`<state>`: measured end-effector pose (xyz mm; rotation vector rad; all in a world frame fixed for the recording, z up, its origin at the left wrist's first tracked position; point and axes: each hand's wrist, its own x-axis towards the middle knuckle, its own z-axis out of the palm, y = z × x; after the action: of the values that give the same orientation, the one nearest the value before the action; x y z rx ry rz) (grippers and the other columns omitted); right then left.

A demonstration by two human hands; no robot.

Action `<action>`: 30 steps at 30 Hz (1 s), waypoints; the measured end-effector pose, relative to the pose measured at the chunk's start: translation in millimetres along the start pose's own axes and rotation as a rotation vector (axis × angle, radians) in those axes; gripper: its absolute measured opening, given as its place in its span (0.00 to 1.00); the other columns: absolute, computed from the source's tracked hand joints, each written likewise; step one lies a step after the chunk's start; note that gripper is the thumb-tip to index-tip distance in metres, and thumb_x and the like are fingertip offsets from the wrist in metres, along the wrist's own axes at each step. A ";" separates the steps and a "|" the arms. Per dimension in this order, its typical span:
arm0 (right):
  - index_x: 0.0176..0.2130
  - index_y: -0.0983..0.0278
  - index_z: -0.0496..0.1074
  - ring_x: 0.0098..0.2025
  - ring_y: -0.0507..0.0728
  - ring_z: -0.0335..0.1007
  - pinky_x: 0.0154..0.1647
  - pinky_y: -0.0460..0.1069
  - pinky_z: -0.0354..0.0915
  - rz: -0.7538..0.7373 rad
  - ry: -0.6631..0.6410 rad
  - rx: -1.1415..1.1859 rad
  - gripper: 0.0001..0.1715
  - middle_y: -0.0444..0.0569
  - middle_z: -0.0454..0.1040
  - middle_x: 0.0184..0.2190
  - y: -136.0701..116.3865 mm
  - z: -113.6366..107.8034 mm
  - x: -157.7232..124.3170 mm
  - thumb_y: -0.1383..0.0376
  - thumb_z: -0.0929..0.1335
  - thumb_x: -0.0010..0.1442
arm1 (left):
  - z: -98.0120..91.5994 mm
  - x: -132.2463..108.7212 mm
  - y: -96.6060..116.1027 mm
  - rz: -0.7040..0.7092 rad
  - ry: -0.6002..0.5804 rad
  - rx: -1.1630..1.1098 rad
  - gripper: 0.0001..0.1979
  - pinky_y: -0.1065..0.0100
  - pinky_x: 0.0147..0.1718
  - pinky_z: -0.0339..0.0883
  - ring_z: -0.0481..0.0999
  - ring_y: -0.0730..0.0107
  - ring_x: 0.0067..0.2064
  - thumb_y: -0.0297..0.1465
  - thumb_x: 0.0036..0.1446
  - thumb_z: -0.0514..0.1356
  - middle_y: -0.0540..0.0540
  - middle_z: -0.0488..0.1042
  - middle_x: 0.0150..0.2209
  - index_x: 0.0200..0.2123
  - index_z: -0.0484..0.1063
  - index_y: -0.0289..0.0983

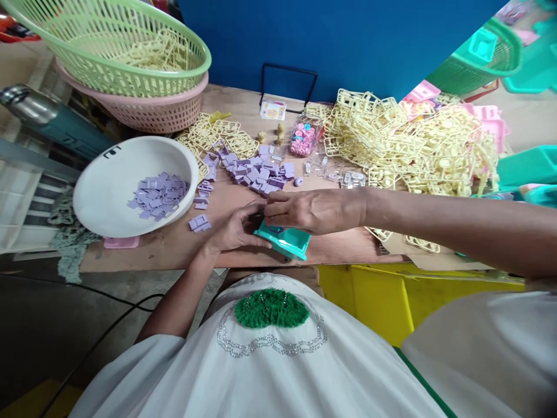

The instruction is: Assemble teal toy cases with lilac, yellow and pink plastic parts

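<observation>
On my feed, the teal plastic tray (296, 242) sits just below the frame's centre, between both hands. I see the left hand (235, 229) gripping its left side; the right hand (311, 210) curls its fingers narrowly over it, and I cannot tell whether they pinch anything. At left, a white bowl (108, 188) holds purple plastic pieces (160, 194); upper left, a green basket (143, 87) holding cream sprue frames (163, 52) is stacked on a pink basket (152, 118). I cannot read the small card (273, 110) at upper centre.
</observation>
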<state>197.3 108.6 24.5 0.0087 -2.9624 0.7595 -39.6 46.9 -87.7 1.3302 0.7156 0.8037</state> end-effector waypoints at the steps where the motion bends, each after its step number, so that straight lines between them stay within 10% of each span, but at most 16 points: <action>1: 0.52 0.62 0.78 0.58 0.61 0.73 0.66 0.61 0.66 0.003 -0.018 0.003 0.23 0.58 0.78 0.53 -0.5 -2.2 1.1 0.74 0.57 0.74 | 0.2 0.4 0.8 0.004 -0.003 0.000 0.47 0.48 0.70 0.66 0.68 0.40 0.71 0.38 0.36 0.84 0.38 0.72 0.66 0.62 0.77 0.42; 30: 0.55 0.66 0.79 0.52 0.63 0.72 0.53 0.59 0.72 0.099 0.128 -0.121 0.19 0.62 0.78 0.52 -6.1 12.8 -6.8 0.62 0.63 0.77 | 1.8 2.7 1.0 0.150 0.004 0.133 0.44 0.44 0.72 0.60 0.70 0.41 0.70 0.42 0.41 0.82 0.36 0.75 0.65 0.62 0.76 0.38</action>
<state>203.2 97.0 15.7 -0.1883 -2.8981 0.5658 -36.7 48.2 -86.4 1.5166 0.6873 0.8909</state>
